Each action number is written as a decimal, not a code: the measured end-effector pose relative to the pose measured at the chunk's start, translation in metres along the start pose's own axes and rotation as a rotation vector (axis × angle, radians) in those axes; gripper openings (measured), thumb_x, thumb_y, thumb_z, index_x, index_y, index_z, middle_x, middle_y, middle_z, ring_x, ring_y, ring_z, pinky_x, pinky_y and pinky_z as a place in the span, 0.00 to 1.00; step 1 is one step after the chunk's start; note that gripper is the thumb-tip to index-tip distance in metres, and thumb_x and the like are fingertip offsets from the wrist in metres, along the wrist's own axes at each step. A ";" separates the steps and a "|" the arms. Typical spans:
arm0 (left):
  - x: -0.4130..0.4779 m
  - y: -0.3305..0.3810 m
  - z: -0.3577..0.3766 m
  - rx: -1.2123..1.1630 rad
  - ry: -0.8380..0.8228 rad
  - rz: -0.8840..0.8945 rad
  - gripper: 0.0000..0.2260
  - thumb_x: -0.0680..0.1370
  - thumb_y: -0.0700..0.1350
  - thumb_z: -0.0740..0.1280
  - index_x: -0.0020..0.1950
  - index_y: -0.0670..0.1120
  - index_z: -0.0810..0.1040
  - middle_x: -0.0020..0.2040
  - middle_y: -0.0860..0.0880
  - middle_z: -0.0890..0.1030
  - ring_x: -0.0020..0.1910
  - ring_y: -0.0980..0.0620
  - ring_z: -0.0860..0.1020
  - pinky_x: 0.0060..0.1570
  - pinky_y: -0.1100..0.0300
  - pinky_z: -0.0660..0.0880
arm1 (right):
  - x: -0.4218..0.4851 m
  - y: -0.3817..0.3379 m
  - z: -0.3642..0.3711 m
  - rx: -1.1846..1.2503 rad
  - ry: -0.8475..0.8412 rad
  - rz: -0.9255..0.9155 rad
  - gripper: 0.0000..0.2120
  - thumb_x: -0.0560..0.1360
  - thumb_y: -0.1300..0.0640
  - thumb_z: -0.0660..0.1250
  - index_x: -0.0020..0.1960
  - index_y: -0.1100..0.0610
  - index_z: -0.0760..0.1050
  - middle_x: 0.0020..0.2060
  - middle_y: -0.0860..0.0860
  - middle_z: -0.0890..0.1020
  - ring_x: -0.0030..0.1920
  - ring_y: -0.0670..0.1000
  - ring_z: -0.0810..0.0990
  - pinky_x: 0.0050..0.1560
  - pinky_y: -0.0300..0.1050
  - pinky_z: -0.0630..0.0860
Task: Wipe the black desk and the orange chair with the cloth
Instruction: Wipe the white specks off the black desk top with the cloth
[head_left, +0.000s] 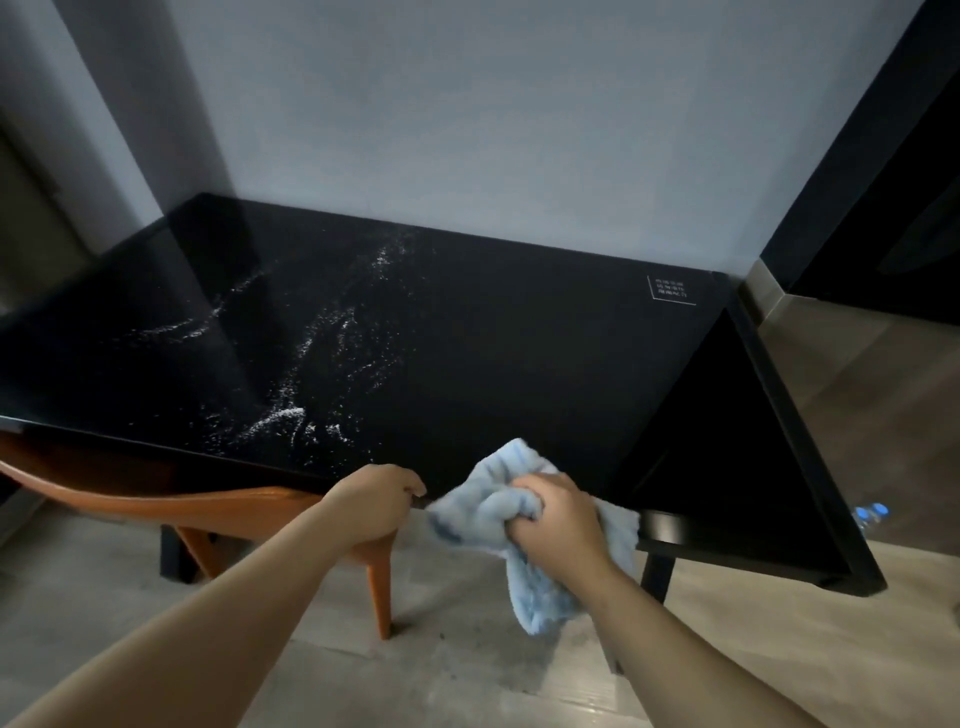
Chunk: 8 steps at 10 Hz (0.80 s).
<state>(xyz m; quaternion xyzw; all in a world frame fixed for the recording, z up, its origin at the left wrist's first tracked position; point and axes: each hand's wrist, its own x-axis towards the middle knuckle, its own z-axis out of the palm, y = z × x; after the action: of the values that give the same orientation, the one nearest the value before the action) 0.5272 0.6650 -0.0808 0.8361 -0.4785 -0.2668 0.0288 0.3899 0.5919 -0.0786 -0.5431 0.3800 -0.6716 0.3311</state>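
The black desk fills the middle of the view, its top streaked with white powder on the left half. My right hand grips a bunched light blue cloth at the desk's front edge; part of the cloth hangs down below the edge. My left hand curls over the top of the orange chair, whose back sits tucked under the desk's front edge on the left. One chair leg reaches the floor.
A grey wall stands behind the desk. A dark cabinet rises at the right. A plastic bottle with blue caps sits on the floor at the right. Pale wood floor lies below me.
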 end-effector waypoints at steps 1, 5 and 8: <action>0.004 -0.025 -0.014 -0.052 0.082 0.035 0.20 0.80 0.39 0.54 0.71 0.51 0.70 0.68 0.50 0.73 0.64 0.50 0.72 0.57 0.64 0.67 | 0.031 0.004 -0.014 -0.688 -0.921 0.258 0.04 0.69 0.52 0.62 0.37 0.44 0.72 0.35 0.41 0.75 0.41 0.43 0.73 0.46 0.39 0.70; 0.030 -0.164 -0.103 -0.117 0.275 0.206 0.22 0.82 0.47 0.56 0.76 0.55 0.59 0.74 0.58 0.62 0.72 0.56 0.63 0.64 0.61 0.67 | -0.021 -0.016 0.139 -0.559 -0.590 0.410 0.05 0.70 0.58 0.64 0.36 0.55 0.74 0.31 0.52 0.80 0.33 0.52 0.81 0.39 0.54 0.80; 0.070 -0.214 -0.138 -0.073 0.238 0.208 0.23 0.81 0.50 0.57 0.76 0.54 0.58 0.74 0.56 0.63 0.69 0.53 0.66 0.63 0.56 0.69 | -0.035 -0.012 0.194 -0.575 -0.469 0.420 0.05 0.70 0.61 0.63 0.35 0.56 0.73 0.30 0.54 0.79 0.34 0.57 0.79 0.41 0.58 0.78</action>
<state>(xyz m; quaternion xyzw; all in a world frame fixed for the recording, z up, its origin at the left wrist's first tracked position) 0.7884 0.6953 -0.0564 0.8062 -0.5456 -0.1787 0.1433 0.5864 0.5986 -0.0610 -0.6620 0.5686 -0.3147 0.3733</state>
